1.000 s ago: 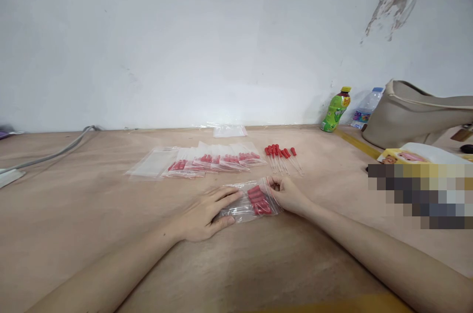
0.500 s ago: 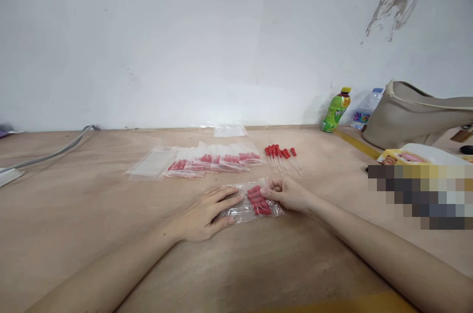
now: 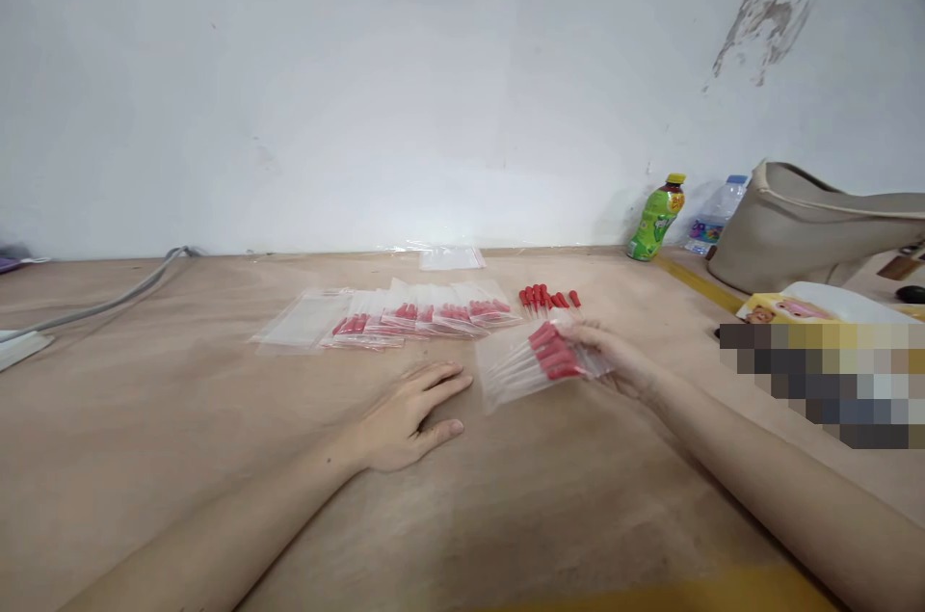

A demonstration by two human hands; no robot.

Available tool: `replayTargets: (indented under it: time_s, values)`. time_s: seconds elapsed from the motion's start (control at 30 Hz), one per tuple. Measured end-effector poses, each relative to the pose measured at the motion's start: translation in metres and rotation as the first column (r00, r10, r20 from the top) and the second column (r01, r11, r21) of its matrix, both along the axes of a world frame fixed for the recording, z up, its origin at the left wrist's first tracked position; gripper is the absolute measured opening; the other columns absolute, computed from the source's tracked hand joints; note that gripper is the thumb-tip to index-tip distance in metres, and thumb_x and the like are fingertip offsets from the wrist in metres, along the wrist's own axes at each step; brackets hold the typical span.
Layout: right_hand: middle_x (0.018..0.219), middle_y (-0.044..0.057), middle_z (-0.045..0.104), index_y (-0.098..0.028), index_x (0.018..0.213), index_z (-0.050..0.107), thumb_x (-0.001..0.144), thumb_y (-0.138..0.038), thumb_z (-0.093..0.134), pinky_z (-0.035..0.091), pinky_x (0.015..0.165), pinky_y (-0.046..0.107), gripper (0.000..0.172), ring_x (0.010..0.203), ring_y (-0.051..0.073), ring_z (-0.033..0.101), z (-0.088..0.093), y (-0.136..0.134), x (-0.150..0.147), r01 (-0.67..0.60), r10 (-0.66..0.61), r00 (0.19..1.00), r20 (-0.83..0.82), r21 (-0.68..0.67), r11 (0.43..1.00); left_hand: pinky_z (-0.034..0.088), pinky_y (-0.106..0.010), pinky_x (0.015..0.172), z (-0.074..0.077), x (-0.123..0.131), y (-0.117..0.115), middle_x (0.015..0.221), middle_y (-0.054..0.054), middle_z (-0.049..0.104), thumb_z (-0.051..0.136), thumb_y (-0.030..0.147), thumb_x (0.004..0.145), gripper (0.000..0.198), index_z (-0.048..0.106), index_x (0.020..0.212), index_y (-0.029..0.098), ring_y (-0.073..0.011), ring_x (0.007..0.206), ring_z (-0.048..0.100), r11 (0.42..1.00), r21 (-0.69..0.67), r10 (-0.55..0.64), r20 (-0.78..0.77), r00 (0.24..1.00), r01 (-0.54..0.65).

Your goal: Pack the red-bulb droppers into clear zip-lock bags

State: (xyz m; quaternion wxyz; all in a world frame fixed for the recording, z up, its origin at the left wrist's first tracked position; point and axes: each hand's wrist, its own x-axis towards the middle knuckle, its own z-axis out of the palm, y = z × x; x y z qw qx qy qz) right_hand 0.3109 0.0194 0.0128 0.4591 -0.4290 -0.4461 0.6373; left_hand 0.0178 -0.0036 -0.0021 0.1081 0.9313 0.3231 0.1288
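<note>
My right hand (image 3: pixel 614 361) grips a clear zip bag (image 3: pixel 535 361) filled with several red-handled pins, lifted just above the wooden table (image 3: pixel 217 458). The bag tilts, its red ends toward my fingers. My left hand (image 3: pixel 409 414) lies flat on the table with fingers stretched out, holding nothing, a little left of the bag. Behind them is a row of filled bags (image 3: pixel 426 315), an empty bag (image 3: pixel 300 321) at its left end, and a loose group of red-handled pins (image 3: pixel 547 300) at its right.
More clear bags (image 3: pixel 449 256) lie by the white wall. A green bottle (image 3: pixel 656 217), a water bottle (image 3: pixel 712 212) and a beige bag (image 3: pixel 816 226) stand at the back right. A grey cable (image 3: pixel 108 302) runs along the left. A printed box (image 3: pixel 795 308) sits at right.
My right hand has lifted the filled bag off the table and carried it right and away. My left hand, which was pressing the bag down, now rests on bare wood.
</note>
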Motion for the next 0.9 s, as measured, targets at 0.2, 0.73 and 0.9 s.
replayTargets:
  time_s: [0.2,0.73,0.9]
  values:
    - [0.076,0.001,0.067,-0.017,0.076,0.062,0.074,-0.012,0.053,0.052,0.060,0.018,0.011,0.066,0.010,0.062,0.021,0.022,0.006,0.272,-0.244,0.928,-0.281,0.063,0.960,0.031,-0.044,0.100,0.000,0.001,0.002,0.136,-0.008,0.036,0.042,0.043,0.088,0.047,0.038,0.131,0.025,-0.0259,0.123,0.034,1.000,0.005,0.009,-0.008,1.000,-0.009]
    - [0.056,0.000,0.055,-0.016,0.067,0.049,0.085,-0.021,0.045,0.052,0.052,0.015,0.019,0.053,0.007,0.058,0.003,0.034,-0.121,0.102,-0.164,0.959,-0.229,-0.261,0.960,0.032,-0.039,0.098,0.000,0.002,0.002,0.130,-0.009,0.041,0.042,0.041,0.088,0.043,0.043,0.126,0.022,-0.0242,0.120,0.037,0.998,0.051,-0.025,0.023,0.999,0.024]
    - [0.056,0.001,0.057,-0.013,0.069,0.053,0.081,-0.035,0.050,0.034,0.032,0.013,0.025,0.038,0.004,0.046,-0.008,0.016,-0.082,-0.106,0.135,0.972,0.192,-0.154,0.982,0.039,-0.036,0.083,0.000,0.000,0.005,0.092,-0.006,0.057,0.042,0.034,0.087,0.022,0.058,0.088,0.019,-0.0203,0.090,0.051,0.966,0.215,0.102,0.199,0.975,-0.145]
